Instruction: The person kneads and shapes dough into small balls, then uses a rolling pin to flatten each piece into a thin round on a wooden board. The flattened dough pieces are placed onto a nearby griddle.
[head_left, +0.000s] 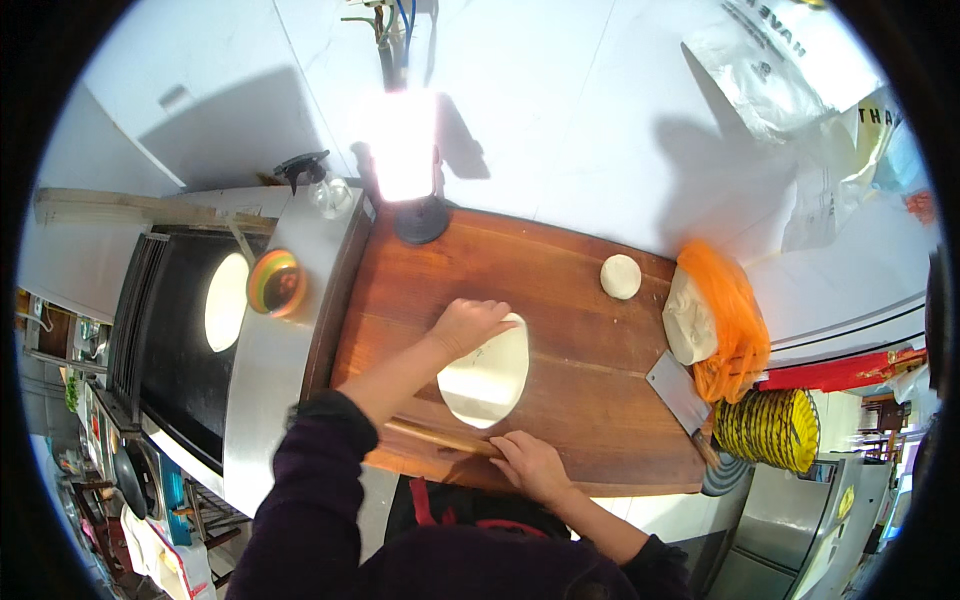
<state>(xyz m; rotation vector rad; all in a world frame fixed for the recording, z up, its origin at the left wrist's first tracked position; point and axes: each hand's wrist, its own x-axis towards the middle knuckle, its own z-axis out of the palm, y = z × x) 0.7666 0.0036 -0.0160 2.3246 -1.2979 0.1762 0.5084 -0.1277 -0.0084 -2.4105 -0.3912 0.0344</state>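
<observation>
A rolled-out oval sheet of dough (486, 382) lies on the wooden board (585, 337). My left hand (471, 328) pinches its upper edge, fingers closed over it. Near the board's front edge, my right hand (531, 465) has its fingers at the right end of a thin wooden rolling pin (439, 437); whether it grips the pin is hard to tell. A round ball of dough (620, 277) rests towards the back right. Beside it, a larger lump of dough (688, 319) sits partly inside an orange plastic bag (727, 322).
A cleaver (679, 390) lies at the board's right, near a yellow-and-black basket (769, 430). Left is a black griddle (184, 337) bearing a flat dough round (226, 302). An orange-green bowl (276, 283) and spray bottle (328, 193) stand on its metal ledge. A bright lamp (405, 150) stands behind.
</observation>
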